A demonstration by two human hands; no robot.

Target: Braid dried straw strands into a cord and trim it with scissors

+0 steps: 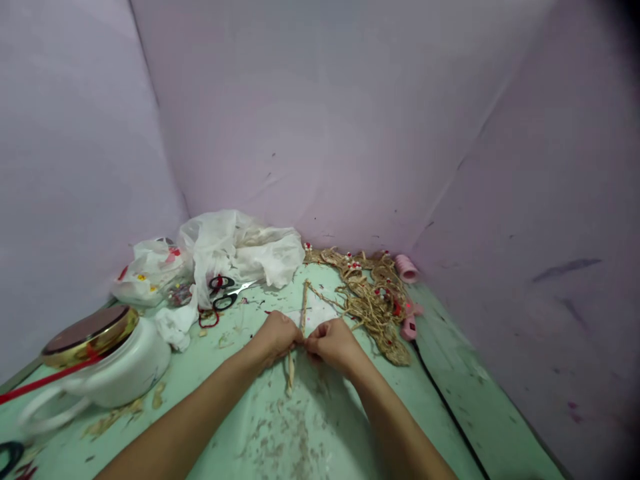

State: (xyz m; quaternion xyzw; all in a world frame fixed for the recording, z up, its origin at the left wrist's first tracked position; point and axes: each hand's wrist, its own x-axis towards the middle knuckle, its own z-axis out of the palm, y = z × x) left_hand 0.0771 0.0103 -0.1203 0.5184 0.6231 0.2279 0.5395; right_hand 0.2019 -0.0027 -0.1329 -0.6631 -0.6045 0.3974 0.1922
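A tan strand of straw-like plant fibre (305,303) runs from the table toward me and passes between my hands. My left hand (280,335) is closed in a pinch on it, and a loose, frayed end hangs below that hand. Close beside it, my right hand (334,344) pinches at the same spot, with fingertips almost touching the left ones. What exactly the right fingertips grip is too small to make out. A thin cord leads from the strand's far end to a tangled heap of braided straw cord (373,307) with red and white beads.
A pink glue gun (409,327) with a black cable lies right of the heap, near a pink thread spool (407,269). On the left are black-handled scissors (226,301), white plastic bags (235,243), a white mug (133,363) and a gold-rimmed round lid (90,335). Walls enclose the green table (240,427).
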